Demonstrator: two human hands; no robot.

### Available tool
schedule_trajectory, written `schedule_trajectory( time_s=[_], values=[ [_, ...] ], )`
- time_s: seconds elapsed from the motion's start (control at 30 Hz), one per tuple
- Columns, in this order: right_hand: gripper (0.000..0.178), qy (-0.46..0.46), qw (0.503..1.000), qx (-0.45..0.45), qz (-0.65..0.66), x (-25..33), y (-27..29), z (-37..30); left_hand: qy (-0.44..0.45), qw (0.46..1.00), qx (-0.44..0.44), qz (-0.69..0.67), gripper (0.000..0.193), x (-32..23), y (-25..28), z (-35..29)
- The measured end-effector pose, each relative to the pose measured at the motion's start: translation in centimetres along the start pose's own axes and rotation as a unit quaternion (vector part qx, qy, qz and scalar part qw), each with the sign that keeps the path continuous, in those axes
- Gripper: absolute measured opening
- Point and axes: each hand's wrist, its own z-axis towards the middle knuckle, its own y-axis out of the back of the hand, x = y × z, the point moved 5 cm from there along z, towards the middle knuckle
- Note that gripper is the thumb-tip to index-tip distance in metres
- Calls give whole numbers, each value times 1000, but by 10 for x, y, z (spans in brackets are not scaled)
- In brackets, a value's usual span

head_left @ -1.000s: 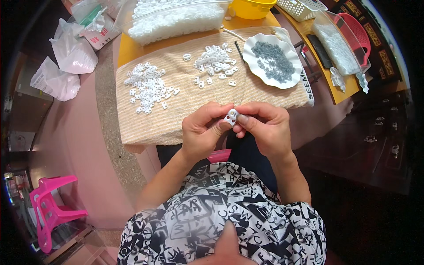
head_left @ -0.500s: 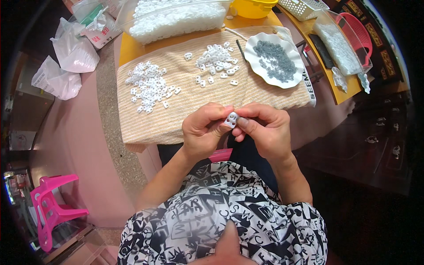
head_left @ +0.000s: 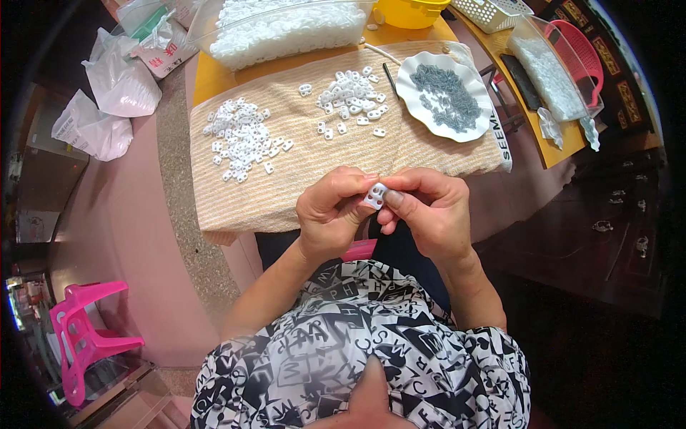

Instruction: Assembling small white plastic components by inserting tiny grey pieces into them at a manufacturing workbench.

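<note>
Between my two hands is a small white plastic piece with several holes [head_left: 375,195], held just in front of the cloth's near edge. My left hand [head_left: 330,211] pinches it from the left with thumb and fingers. From the right, my right hand [head_left: 432,207] grips it, thumb pressed against its side. Whether it is one part or two pressed together, I cannot tell. On the striped cloth [head_left: 286,193] lie a larger pile of white two-holed pieces [head_left: 239,136] at left and a smaller pile [head_left: 350,93] in the middle. A white scalloped plate [head_left: 477,80] holds small grey-blue rods [head_left: 446,96].
A clear bin [head_left: 286,58] full of white pieces stands at the back, beside a yellow tub [head_left: 411,14]. A black pen-like stick [head_left: 390,80] lies by the plate. Plastic bags [head_left: 118,82] and a pink stool [head_left: 89,336] are on the left. Another white-filled bin [head_left: 547,71] stands at right.
Both hands stay in nearly the same place, still gripping the white piece. The piece has turned very slightly; the piles and plate are unchanged.
</note>
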Motion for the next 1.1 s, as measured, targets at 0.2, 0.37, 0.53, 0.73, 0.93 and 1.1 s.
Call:
schedule_trajectory(
  time_s=[0.2,0.37,0.53,0.73,0.93,1.1],
  values=[
    [11,-20,1000,-1,1,0,-3,-3,-2,1000,-11,-17,22,-1,0,0],
    [12,-24,1000,5,-10,-1,-6,-3,-31,999,11,-22,19,1,2,3],
    [12,-14,1000,2,-11,-5,-6,-2,-45,999,-3,-23,17,6,3,2],
    [13,3,1000,-22,-7,-5,-7,-1,-19,1000,-13,-10,19,7,3,1],
    [16,-42,998,-41,2,-3,2,4,30,999,19,-36,26,15,2,3],
    [16,-39,999,-16,12,-5,2,5,87,991,10,-101,27,20,2,0]
  ],
)
